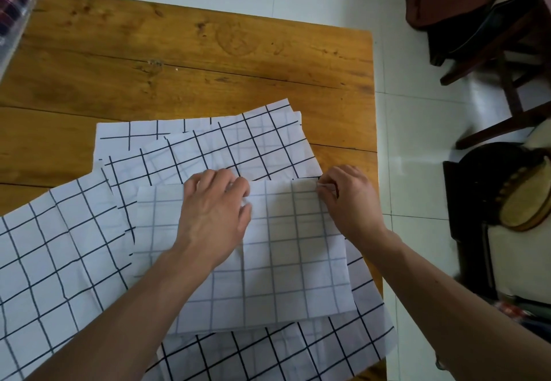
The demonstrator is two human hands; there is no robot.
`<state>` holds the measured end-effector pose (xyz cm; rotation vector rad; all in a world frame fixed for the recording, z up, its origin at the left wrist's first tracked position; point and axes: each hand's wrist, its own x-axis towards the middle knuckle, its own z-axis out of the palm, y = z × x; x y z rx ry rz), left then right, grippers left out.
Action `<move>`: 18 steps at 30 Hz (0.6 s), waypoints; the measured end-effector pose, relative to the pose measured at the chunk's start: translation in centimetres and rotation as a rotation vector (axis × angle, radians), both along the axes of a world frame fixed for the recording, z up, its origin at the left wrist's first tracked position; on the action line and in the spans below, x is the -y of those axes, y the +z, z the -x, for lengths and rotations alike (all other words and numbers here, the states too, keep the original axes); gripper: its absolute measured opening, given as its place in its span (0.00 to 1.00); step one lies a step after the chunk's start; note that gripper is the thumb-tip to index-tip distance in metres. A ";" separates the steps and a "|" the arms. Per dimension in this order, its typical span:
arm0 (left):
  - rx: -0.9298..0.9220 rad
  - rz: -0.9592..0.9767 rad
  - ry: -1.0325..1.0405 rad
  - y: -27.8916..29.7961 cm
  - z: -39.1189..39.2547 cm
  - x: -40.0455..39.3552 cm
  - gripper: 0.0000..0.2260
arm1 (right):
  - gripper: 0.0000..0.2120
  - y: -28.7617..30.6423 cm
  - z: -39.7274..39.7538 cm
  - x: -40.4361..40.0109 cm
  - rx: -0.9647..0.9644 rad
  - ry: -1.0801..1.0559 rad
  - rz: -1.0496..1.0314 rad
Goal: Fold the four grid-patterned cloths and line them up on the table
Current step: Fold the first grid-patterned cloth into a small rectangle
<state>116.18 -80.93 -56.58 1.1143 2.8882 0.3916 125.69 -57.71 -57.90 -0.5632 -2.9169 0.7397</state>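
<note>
White grid cloth [277, 249] on top of pile, folded over once, near wooden surface [179, 52] edge. Left hand [214, 213] grip pinching fold's far edge, right hand [348, 198] pinching corner. Other cloths [59, 246] unfolded; nothing lined up.

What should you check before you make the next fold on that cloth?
1. Left hand holds the folded cloth at its far edge: ok.
2. Right hand pinches the far right corner: ok.
3. Folded edges line up: cannot tell, the hands cover part.
4. Cloth lies on bare table: not ok, it sits on the other grid cloths.
5. Free table room beyond for the row: ok.
</note>
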 end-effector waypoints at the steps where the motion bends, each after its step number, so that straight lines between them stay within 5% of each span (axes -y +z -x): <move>1: -0.003 0.008 0.004 0.0 0.0 0.1 0.06 | 0.02 0.0 0.1 -0.1 0.010 -0.016 0.014; 9: 0.066 0.086 0.029 -0.3 -0.2 0.3 0.13 | 0.21 0.4 0.1 -0.7 0.140 -0.215 0.109; 13: 0.081 0.099 0.045 -0.3 -0.1 0.3 0.15 | 0.19 0.5 -0.1 -0.7 0.127 -0.218 0.057; 18: 0.069 0.091 0.037 -0.2 -0.2 0.5 0.13 | 0.03 0.1 -0.1 0.4 -0.055 0.040 -0.167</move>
